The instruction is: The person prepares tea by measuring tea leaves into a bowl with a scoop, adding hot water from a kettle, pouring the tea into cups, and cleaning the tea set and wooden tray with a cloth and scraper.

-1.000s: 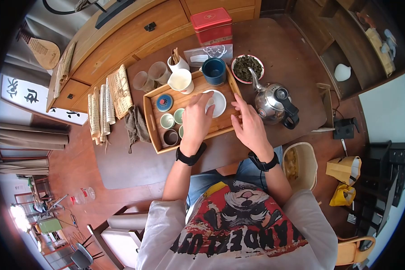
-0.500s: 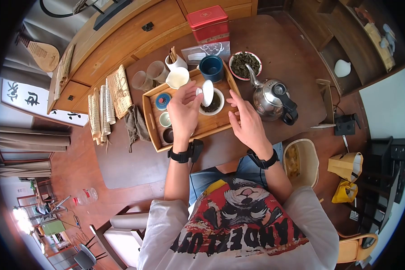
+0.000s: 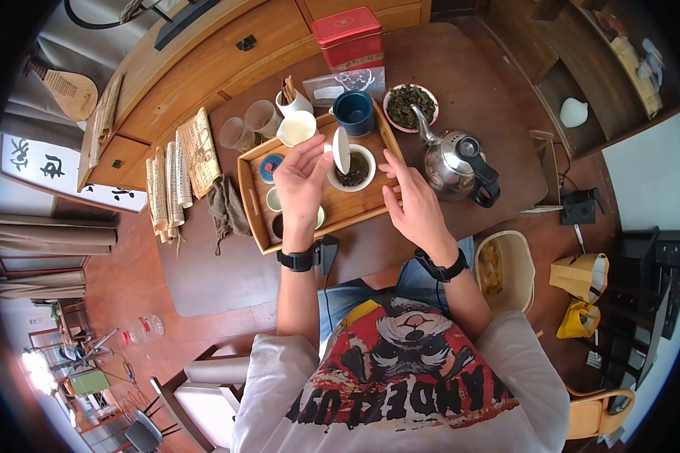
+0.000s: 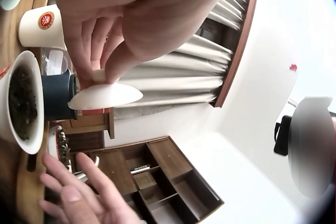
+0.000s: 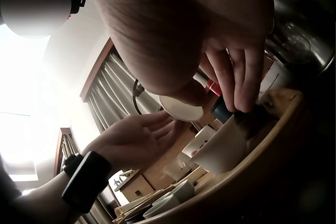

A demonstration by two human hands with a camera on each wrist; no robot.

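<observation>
My left hand point(image 3: 298, 185) pinches the knob of a white gaiwan lid point(image 3: 343, 149) between thumb and fingers. Tilted nearly on edge in the head view, the lid is held up over the left side of the white gaiwan bowl point(image 3: 360, 188). Dark wet tea leaves point(image 3: 350, 178) lie inside that bowl, which stands on the wooden tray point(image 3: 397, 151). To the bowl's right is my right hand point(image 3: 419, 208), its fingers loosely extended and holding nothing. From the left wrist, the lid point(image 4: 105, 97) shows side-on, apart from the bowl point(image 4: 35, 137).
On the tray are a white pitcher point(image 3: 297, 130), a dark blue cup point(image 3: 353, 113), small tea cups partly behind my left hand, and a blue lid point(image 3: 268, 166). Right of it stand a steel kettle point(image 3: 449, 166) and a dish of tea leaves point(image 3: 412, 108). Two glasses point(image 3: 261, 118) stand at left.
The left hand has lifted the lid off the bowl, uncovering the leaves, then moved slightly left and tipped it further on edge. The right hand has stayed nearly still.
</observation>
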